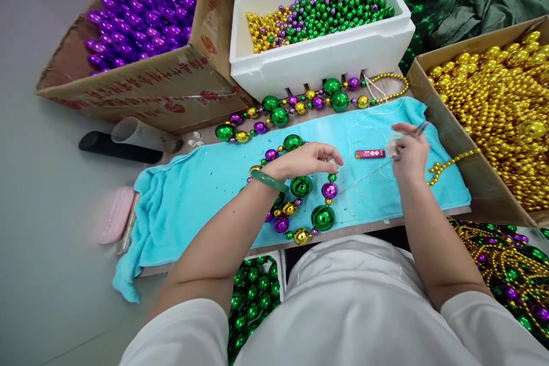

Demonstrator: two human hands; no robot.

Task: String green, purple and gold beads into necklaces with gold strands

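Note:
My left hand (309,160), with a green bangle (268,180) on its wrist, hovers over a bead necklace (304,206) of green, purple and gold balls on the turquoise towel (193,194). Its fingertips pinch the thin white thread at the necklace's end. My right hand (409,151) is closed on a thin metal tool (420,127) and the same thread, which runs between the two hands. A small red lighter (370,154) lies on the towel between them.
A second bead strand (295,106) lies behind the towel. Behind stand a cardboard box of purple beads (141,23), a white foam box (321,63) of mixed beads, and a box of gold beads (501,108) at right. More beads sit below the table edge.

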